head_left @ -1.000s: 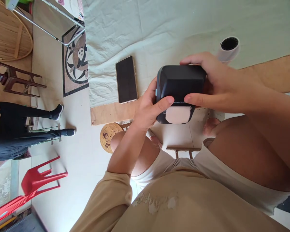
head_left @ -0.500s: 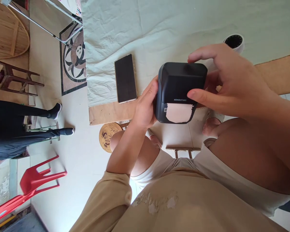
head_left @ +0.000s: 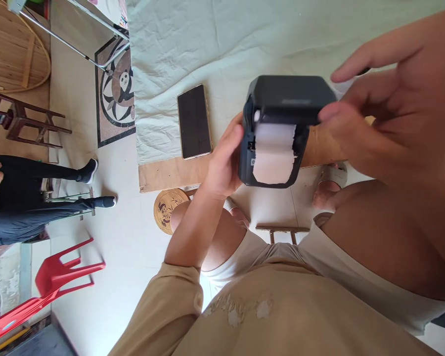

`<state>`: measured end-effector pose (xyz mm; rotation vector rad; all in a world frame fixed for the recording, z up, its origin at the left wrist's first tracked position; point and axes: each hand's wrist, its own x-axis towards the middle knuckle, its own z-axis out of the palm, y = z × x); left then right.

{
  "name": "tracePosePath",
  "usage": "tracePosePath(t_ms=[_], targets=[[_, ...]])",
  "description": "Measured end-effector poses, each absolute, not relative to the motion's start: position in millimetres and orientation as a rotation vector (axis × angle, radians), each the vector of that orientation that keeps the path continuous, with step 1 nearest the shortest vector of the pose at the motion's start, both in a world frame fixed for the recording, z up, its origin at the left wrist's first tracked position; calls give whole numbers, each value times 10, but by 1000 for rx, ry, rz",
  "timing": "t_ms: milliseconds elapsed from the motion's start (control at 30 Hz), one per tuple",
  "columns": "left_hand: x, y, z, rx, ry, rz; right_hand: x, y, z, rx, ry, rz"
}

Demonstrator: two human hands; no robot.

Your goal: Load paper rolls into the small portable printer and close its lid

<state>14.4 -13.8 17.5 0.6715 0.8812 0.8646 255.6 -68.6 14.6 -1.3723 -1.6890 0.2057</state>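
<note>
A black label printer [head_left: 246,168] is held over the table's front edge, its lid [head_left: 289,94] swung up. Inside shows a strip of pale label paper [head_left: 274,153] that runs down over the front, with a ragged right edge. My left hand [head_left: 226,160] is closed around the printer's left side, thumb along the casing; its other fingers are hidden underneath. My right hand [head_left: 389,104], slightly blurred, is beside the lid with thumb and fingers apart. Its thumb tip overlaps the lid's right corner; whether it touches, I cannot tell.
A dark-screened phone [head_left: 195,121] lies on the pale green tablecloth [head_left: 163,59], left of the printer. Bare wood [head_left: 170,175] shows along the table's edge. A round panda stool [head_left: 168,210] stands below. At left are a red plastic chair [head_left: 59,272] and a seated person [head_left: 22,193].
The printer's lid has swung up, uncovering the paper inside. My right hand has moved right and opened away from the casing. My left hand keeps its hold.
</note>
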Motion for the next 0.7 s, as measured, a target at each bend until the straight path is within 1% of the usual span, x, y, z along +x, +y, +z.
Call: tracePosePath(t_ms=[100,167,233,300,400,467,567,633,700], targets=[[73,-138,83,752,833,857,2483,-693,155,-1408,-1408,226],[38,-139,45,794,818,844,2469,-683,171,-1407,-1403,252],[15,-136,24,840,776,831,2473,-681,195,-1494,-1656,155],[-2,-129,3,899,701,819,2472,-707,212,-1621,-1929,-24],[-27,-115,-33,995,615,816,2430,-790,204,-1740,-2057,-119],[-42,-112,-46,1052,603,819,2389,-833,176,-1737,-2083,-82],[-60,-124,-38,1099,592,800,2411,-843,114,-1691,-2103,112],[-64,-134,-27,1087,610,778,2584,-842,77,-1671,-2028,271],[-59,-133,-28,1059,639,782,2944,-862,60,-1681,-1902,359]])
